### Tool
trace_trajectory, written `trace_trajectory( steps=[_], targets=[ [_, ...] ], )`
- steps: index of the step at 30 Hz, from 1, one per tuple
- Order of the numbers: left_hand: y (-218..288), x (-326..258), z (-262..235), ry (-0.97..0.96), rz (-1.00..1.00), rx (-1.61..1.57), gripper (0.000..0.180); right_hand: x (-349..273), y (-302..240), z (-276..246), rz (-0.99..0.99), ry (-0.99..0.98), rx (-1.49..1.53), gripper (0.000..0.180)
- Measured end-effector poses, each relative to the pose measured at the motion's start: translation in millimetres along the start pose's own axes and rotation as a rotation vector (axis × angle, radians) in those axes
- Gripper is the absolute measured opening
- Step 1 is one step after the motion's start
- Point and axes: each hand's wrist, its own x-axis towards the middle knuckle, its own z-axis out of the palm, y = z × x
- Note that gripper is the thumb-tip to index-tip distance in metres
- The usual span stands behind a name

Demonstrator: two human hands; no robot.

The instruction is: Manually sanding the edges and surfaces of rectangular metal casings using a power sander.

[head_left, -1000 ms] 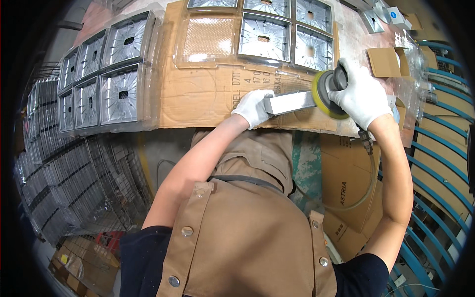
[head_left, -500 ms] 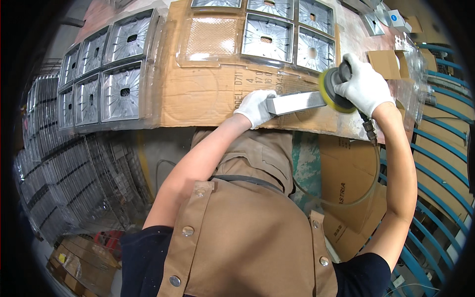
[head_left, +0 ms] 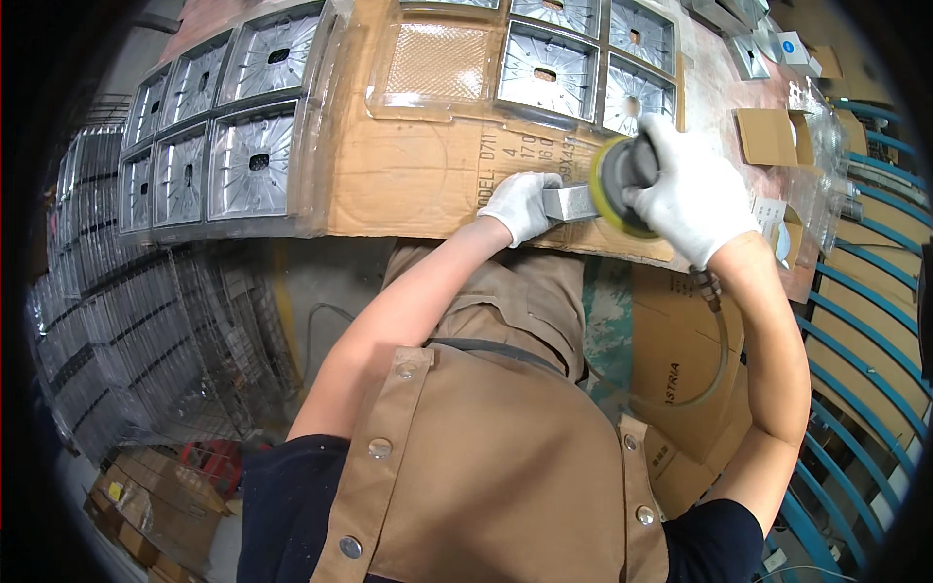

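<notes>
In a white glove, my left hand (head_left: 521, 208) is closed on one end of a silver metal housing (head_left: 571, 202), held on edge at the front of the cardboard-covered table. My right hand (head_left: 698, 199), gloved too, wraps round a grey air sander (head_left: 630, 178) with a yellow-edged round pad (head_left: 608, 185). The pad's edge stands against the metal housing and hides its right part. A hose (head_left: 722, 350) hangs from the sander past the table edge. Behind my hands, square metal housings (head_left: 549, 76) sit in a clear plastic tray, where one pocket (head_left: 437, 63) holds none.
To the left, a second plastic tray (head_left: 303, 185) holds several metal housings. Small open cartons (head_left: 768, 136) stand at the right of the table (head_left: 389, 194). Beyond are blue curved rails (head_left: 880, 209). Stacked clear trays (head_left: 146, 340) stand at the lower left.
The sander has moved left along the metal housing, covering more of it, and its pad has turned more edge-on to view. My left hand keeps its grip. The whole view has shifted slightly.
</notes>
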Motion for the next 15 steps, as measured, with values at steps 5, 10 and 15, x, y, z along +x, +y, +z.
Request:
trace_trajectory(
  steps=[5, 10, 15],
  targets=[
    [2.1, 0.2, -0.6, -0.011, -0.016, 0.002, 0.023, 1.0, -8.9, -11.3, 0.049, -0.055, 0.025, 0.062],
    [6.0, -1.5, -0.6, -0.016, -0.010, -0.154, 0.021, 4.6, -16.0, -0.8, -0.095, 0.026, 0.103, 0.054],
    [-36.0, 11.7, 24.7, 0.034, 0.024, -0.389, 0.021, 12.8, 18.2, -6.3, 0.080, -0.041, 0.113, 0.062]
  ],
)
